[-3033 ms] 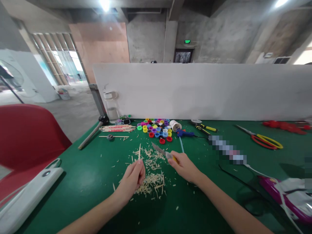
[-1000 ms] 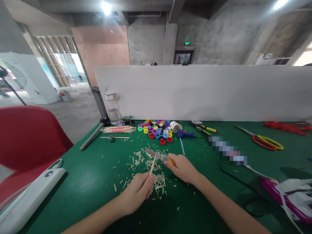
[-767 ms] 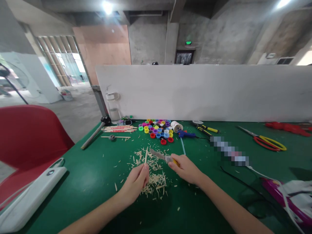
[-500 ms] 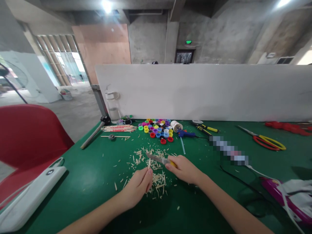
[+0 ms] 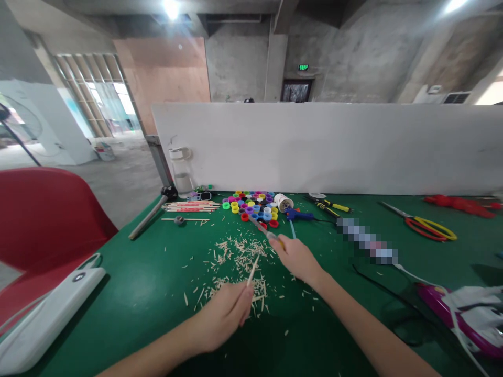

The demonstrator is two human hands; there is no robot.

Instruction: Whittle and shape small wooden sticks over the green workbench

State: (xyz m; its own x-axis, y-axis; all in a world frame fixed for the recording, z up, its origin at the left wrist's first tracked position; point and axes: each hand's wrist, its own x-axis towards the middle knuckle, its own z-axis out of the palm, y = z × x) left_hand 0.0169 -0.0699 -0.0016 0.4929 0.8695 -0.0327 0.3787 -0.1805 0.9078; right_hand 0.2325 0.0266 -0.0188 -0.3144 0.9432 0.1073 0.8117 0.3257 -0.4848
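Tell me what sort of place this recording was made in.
Probably a makeshift craft workspace in an unfinished building. The concrete wall at the back is bare and rough, and the green table carries pale shavings along with hand tools such as scissors and a glue gun.

Two hands (image 5: 230, 311) (image 5: 295, 255), one knife (image 5: 260, 226) and one held stick (image 5: 253, 270) are near the centre. One glue gun (image 5: 301, 215) and one pair of scissors (image 5: 412, 218) lie further right. Caps (image 5: 255, 215) and shavings (image 5: 259, 289) are too many to count.
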